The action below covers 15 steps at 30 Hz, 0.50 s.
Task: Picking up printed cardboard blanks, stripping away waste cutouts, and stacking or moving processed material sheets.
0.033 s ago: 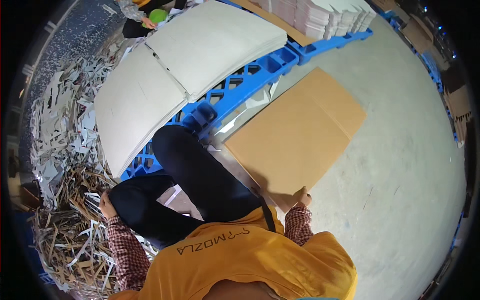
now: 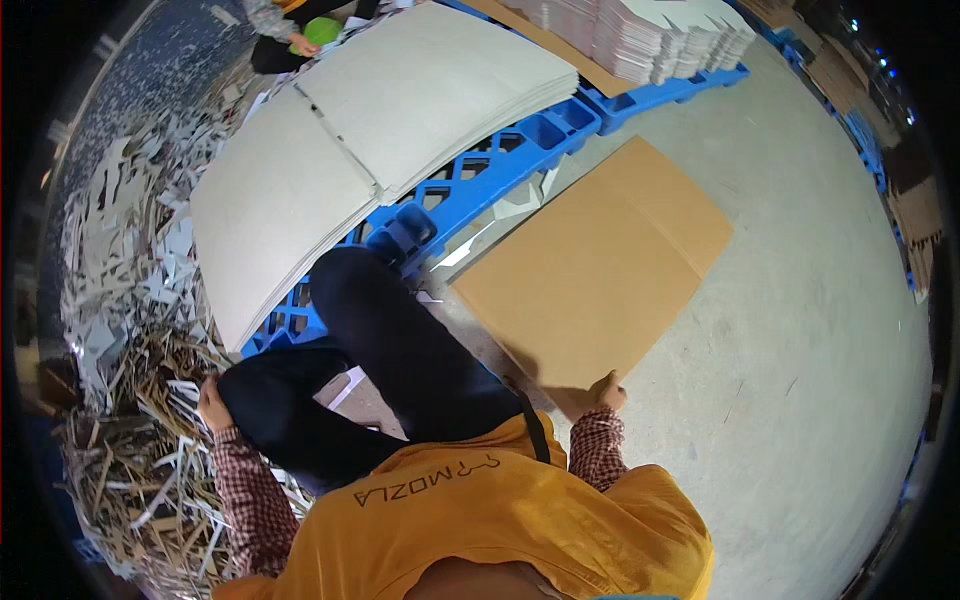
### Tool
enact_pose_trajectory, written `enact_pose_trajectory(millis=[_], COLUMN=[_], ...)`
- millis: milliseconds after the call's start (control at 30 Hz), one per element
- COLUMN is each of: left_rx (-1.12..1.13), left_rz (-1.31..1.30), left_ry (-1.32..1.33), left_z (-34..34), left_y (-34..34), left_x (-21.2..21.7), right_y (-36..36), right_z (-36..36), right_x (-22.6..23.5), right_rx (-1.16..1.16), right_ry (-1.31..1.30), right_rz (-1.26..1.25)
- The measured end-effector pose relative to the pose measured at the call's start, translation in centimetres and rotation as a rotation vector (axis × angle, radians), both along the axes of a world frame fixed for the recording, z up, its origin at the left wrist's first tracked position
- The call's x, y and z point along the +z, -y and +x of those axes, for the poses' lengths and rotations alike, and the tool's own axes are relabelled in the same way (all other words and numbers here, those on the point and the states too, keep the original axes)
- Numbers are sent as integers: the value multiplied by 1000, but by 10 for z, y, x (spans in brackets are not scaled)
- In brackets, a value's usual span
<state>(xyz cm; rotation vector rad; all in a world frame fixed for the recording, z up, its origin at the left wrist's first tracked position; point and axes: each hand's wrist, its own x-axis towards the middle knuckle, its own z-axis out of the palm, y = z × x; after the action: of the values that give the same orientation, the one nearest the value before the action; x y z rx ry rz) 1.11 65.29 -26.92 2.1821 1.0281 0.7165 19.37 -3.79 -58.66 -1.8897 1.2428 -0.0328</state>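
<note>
A large brown cardboard sheet (image 2: 600,260) lies flat on the floor to my right, with a crease across its far end. My right hand (image 2: 611,392) grips its near corner, thumb on top and the other fingers out of sight beneath. My left hand (image 2: 212,404) rests against the outer side of my bent left knee, beside the paper scraps; its fingers are too hidden to read.
Stacks of large greyish-white sheets (image 2: 440,90) lie on a blue pallet (image 2: 480,165) ahead. Shredded paper and cardboard scraps (image 2: 150,450) heap up at left. Another person's hand (image 2: 303,45) is by a green object at the far left. Stacked cut card (image 2: 640,40) stands at the back.
</note>
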Motion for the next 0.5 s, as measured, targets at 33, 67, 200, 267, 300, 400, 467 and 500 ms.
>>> enact_pose_trajectory(millis=[33, 67, 200, 267, 300, 400, 467, 500], left_rx=[26, 83, 79, 160, 108, 81, 75, 35], left_rz=[-5, 41, 72, 66, -36, -32, -243, -416], left_ry=[-7, 77, 104, 30, 136, 244, 350, 403], left_z=[4, -14, 14, 8, 30, 15, 4, -4], left_y=[1, -5, 28, 25, 20, 11, -4, -11], left_x=[1, 4, 18, 32, -2, -11, -21, -15], right_y=[0, -23, -7, 2, 97, 123, 125, 64], right_z=[4, 18, 24, 5, 3, 36, 51, 49], right_x=[3, 37, 78, 71, -20, -34, -21, -1], right_rx=[-90, -61, -329, -238, 51, 318, 508, 428], right_ry=[72, 22, 359, 269, -21, -83, -159, -1], right_rz=[-244, -170, 225, 158, -331, -298, -291, 107])
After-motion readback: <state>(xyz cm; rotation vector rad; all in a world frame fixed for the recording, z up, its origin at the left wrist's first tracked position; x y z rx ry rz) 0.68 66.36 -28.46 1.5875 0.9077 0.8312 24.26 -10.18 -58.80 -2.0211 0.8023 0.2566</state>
